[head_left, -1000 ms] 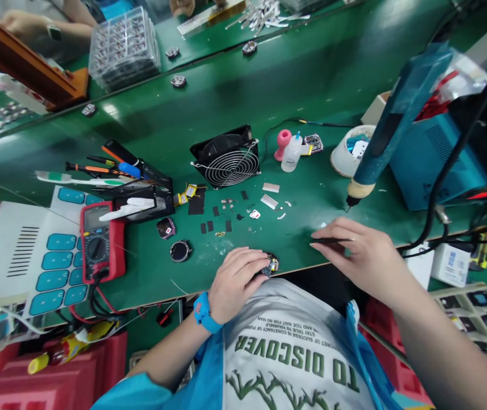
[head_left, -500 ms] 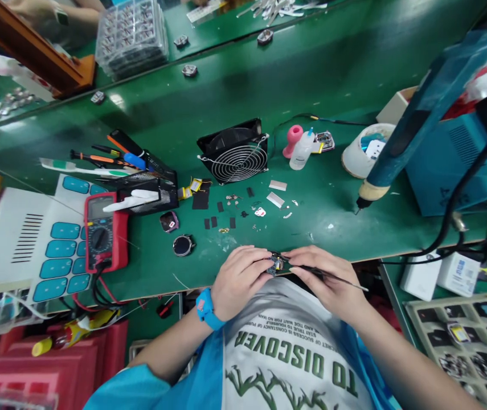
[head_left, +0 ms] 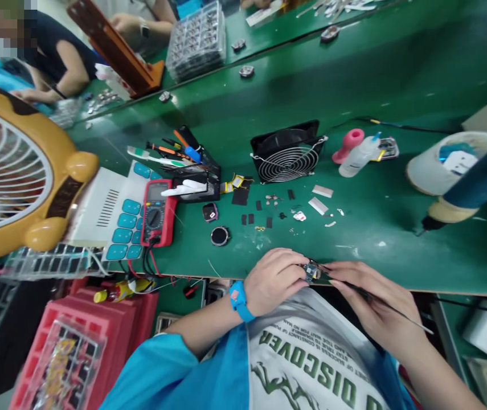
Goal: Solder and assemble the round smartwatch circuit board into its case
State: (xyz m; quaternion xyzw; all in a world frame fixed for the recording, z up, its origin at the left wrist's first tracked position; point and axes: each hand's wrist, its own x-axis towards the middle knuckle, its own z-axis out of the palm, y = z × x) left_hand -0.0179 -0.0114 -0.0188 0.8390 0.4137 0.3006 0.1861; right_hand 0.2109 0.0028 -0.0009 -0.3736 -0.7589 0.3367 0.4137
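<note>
My left hand (head_left: 275,279), with a blue strap round its wrist, grips a small electronic circuit assembly (head_left: 311,271) at the bench's front edge. Its fingertips cover part of the assembly, so the exact kind is unclear. In my right hand (head_left: 382,302) is a slim dark tool that looks like tweezers (head_left: 401,312). One end of it reaches the assembly; the other sticks out past the hand to the lower right. Beyond my hands on the green bench lie a round watch (head_left: 220,236), a square watch body (head_left: 210,212) and several small dark pads (head_left: 269,222).
Behind the small parts stands a black fan (head_left: 288,156). A red multimeter (head_left: 156,219) and a tool holder (head_left: 200,185) are at left, near a yellow fan (head_left: 33,228). To the right are a squeeze bottle (head_left: 358,156), a white tub (head_left: 426,176) and a hanging blue electric screwdriver (head_left: 461,199).
The view has swung left, so bench things sit further right and the yellow fan shows more. Both hands keep their hold on the assembly and the tweezers.
</note>
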